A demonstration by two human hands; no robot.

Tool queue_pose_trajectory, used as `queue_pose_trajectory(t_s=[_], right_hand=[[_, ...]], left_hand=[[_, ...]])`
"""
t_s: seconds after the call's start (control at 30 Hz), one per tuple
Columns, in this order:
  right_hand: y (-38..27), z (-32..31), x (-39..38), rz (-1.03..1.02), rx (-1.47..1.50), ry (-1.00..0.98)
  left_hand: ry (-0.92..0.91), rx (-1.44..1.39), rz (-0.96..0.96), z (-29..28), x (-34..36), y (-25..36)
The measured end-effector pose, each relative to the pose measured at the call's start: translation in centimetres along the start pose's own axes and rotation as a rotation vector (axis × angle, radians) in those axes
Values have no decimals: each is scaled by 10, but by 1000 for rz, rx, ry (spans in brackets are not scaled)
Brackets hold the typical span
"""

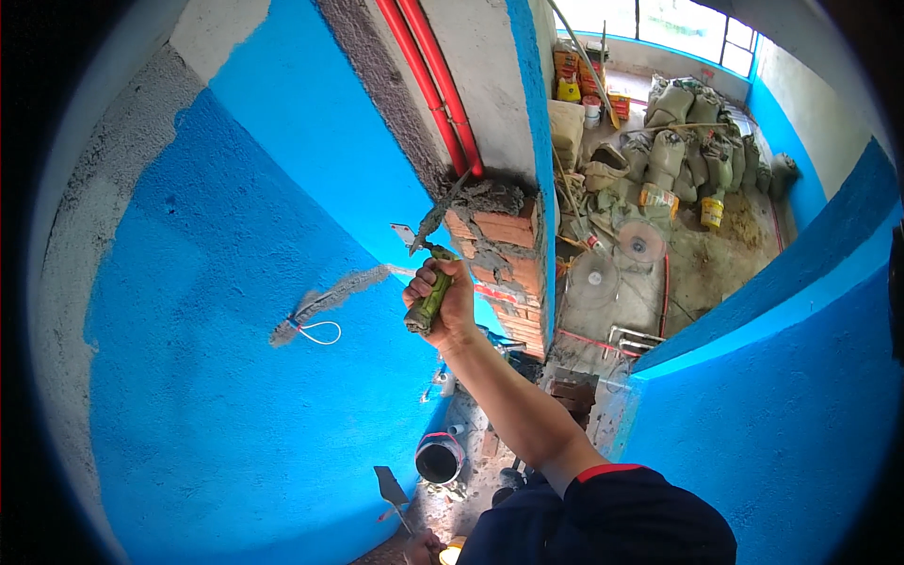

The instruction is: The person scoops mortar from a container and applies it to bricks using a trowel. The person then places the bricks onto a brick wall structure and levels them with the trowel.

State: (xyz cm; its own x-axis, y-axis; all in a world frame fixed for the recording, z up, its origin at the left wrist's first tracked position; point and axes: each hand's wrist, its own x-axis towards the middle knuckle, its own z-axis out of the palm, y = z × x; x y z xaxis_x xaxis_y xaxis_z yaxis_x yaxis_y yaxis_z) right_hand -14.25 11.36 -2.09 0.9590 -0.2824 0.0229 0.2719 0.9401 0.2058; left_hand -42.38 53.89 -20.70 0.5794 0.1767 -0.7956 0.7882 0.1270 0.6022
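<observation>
My right hand (448, 294) is raised and closed round the green, mortar-smeared handle of a trowel (435, 218). The trowel's grey-coated blade points up, beside wet mortar (492, 196) on top of a brick column (508, 247). Two red pipes (435, 94) run down the wall to that mortar. Low at the bottom edge, my left hand (424, 548) is closed on the handle of a second trowel (390, 486), its flat blade upward. Most of the left arm is out of sight. A yellow bucket (453, 550) shows partly beside this hand.
Blue walls (235, 282) flank me, the left one with a looped white cable (320, 330) in a grey patched groove. A wide black pipe (440, 460) stands below. Beyond the column lie filled sacks (669, 155), a yellow pail (712, 212) and a round fan (640, 243).
</observation>
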Motion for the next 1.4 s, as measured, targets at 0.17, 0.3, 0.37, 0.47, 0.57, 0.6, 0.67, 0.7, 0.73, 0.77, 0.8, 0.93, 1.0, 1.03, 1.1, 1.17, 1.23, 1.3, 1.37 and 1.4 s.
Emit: queue_pose_trajectory(t_s=[0.17, 0.3, 0.37, 0.47, 0.57, 0.6, 0.67, 0.7, 0.73, 0.77, 0.8, 0.93, 1.0, 1.03, 1.1, 1.17, 1.23, 1.3, 1.37, 1.4], right_hand=[[-7, 7, -10, -74, 38, 55], [-12, 11, -16, -122, 48, 61], [-20, 12, -19, -146, 45, 50], [-25, 12, -23, -165, 50, 48], [-28, 15, -26, -183, 38, 55], [-29, 16, -28, -193, 22, 55], [-34, 14, -30, -198, -14, 50], [-36, 13, -31, -194, -49, 45], [-38, 13, -34, -195, -48, 44], [-40, 13, -38, -151, -124, 21], [-42, 13, -41, -106, -200, -2], [-45, 9, -50, -86, -110, 97], [-54, 0, -51, -97, -96, 62], [-57, 0, -53, -106, -82, 30], [-59, 0, -54, -108, -68, 22], [-60, 1, -53, -96, -47, 10], [-62, 1, -54, -97, -49, 4], [-67, 1, -57, -100, -55, -3], [-63, 4, -67, -5, -359, -52], [-63, 10, -75, 29, -467, 12]], left_hand=[[24, 113, 32, -1, -2, -2], [-158, 12, -25, -9, 5, -1], [-108, 173, 26, 5, -5, 11], [-77, 220, -10, 10, -11, 20], [-103, 132, -23, 8, -8, 20], [-103, 136, -22, 6, -8, 22], [-112, 124, -71, 21, -22, 35], [-114, 128, -72, 24, -24, 37], [-100, 121, -63, 26, -27, 38], [-85, 114, -55, 26, -28, 39], [-86, 116, -55, 26, -28, 39], [-122, 67, -58, 24, -27, 40], [-138, 61, -78, 27, -29, 41], [-115, 105, -51, 36, -40, 46], [-92, 150, -24, 40, -40, 46], [-54, 156, -32, 42, -36, 44], [-78, 172, -56, 52, -54, 52], [-107, 188, -79, 52, -47, 46], [-63, 133, 25, 21, -13, 19], [-62, 127, 21, 19, -10, 16]])
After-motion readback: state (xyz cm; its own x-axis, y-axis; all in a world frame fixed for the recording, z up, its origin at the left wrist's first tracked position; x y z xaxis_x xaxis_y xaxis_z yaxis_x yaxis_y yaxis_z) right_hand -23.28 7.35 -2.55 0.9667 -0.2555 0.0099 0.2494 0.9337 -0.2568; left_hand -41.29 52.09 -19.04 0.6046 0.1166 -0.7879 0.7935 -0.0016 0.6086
